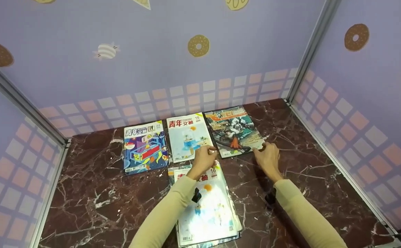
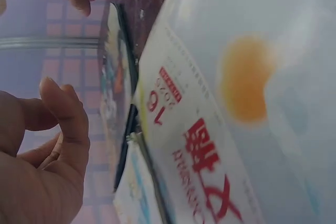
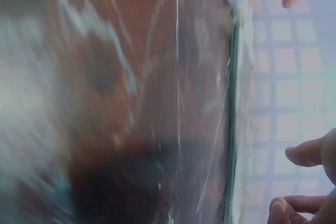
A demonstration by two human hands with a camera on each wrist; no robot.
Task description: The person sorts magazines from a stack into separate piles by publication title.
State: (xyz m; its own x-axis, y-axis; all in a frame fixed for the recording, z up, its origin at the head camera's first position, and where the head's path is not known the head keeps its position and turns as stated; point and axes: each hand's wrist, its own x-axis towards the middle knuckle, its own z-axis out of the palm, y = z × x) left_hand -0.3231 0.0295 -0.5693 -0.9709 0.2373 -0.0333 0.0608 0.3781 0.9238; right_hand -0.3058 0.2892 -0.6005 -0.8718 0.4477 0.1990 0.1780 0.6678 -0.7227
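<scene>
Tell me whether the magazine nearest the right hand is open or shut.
Shut: the magazine lies flat, with its illustrated cover facing up and no inside pages spread out.

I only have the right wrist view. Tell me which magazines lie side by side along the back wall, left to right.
Observer: A blue 青年文摘 numbered 22, a white 青年文摘 numbered 16, then a dark illustrated magazine.
Operator: Now report what lies nearer the person.
Observer: A magazine stack, its top cover numbered 16 too.
Operator: Locate the left hand.
Observer: In the head view it appears over the lower right corner of the white 青年文摘 numbered 16; I can't tell whether it touches.
</scene>
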